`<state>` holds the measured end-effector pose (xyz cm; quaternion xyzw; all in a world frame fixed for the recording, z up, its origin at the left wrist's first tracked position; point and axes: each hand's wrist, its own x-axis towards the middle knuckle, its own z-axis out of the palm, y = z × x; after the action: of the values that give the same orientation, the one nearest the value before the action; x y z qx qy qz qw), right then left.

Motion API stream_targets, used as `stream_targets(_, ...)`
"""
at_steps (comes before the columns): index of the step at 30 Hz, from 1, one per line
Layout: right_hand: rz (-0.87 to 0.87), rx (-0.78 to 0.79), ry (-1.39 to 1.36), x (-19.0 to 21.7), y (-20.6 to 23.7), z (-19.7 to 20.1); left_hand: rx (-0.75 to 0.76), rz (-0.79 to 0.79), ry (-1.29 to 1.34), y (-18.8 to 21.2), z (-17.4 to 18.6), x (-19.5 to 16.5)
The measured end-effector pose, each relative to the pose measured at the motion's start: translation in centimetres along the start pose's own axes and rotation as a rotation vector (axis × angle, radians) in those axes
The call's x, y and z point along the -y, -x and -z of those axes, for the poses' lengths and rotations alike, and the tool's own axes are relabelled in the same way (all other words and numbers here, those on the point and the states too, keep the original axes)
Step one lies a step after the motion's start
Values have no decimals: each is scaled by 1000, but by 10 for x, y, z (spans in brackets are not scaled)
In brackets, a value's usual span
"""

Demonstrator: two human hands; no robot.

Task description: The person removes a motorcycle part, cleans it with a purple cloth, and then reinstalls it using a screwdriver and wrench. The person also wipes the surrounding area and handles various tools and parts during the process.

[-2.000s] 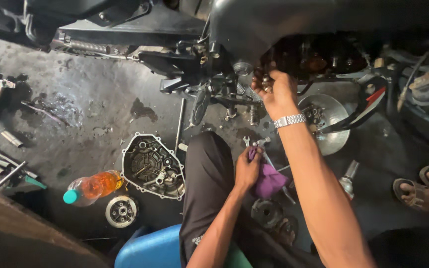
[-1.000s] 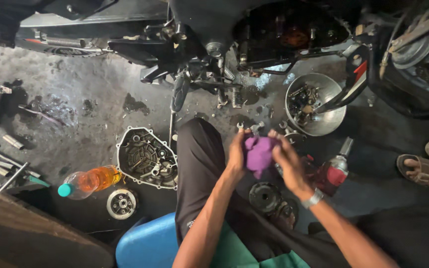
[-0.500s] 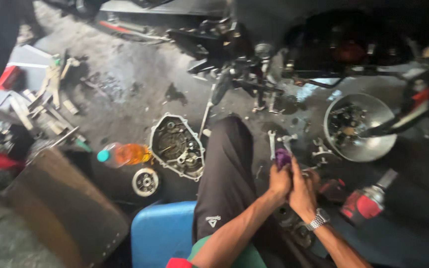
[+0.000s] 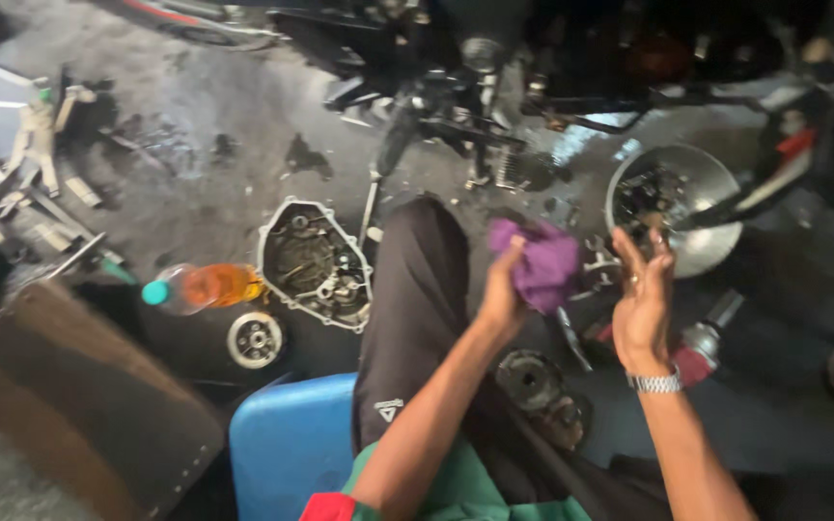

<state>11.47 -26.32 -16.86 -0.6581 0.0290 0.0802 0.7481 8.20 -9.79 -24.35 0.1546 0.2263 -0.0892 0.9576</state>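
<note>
left hand (image 4: 502, 294) gripping purple rag (image 4: 541, 265), right hand (image 4: 641, 301) spread

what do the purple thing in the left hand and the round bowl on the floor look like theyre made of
The purple rag in the left hand looks like soft cloth: it bunches and folds, matte. The round bowl looks like bare metal, likely steel or aluminium: a grey inner wall with a dull shine.

A dark, stained concrete floor (image 4: 195, 145) is carrying everything. An engine cover (image 4: 313, 262) is lying open on it, with a plastic bottle (image 4: 200, 287) of orange liquid on its side just beside. A round gear part (image 4: 256, 340) is sitting near them. A metal bowl (image 4: 716, 193) with small parts is standing further right. Tools (image 4: 31, 164) are lying scattered at the left.
</note>
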Motion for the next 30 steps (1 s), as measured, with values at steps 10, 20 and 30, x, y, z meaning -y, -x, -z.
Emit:
stream_targets(10,-317,37,-64,-37,29,-25,-64,-260,-324,16,-13,63)
stream_targets(20,0,371,773,11,51,-11,-49,-47,-136,10,4,36)
stream_targets(30,469,349,1227,31,74,9,-21,-71,-348,40,-44,112)
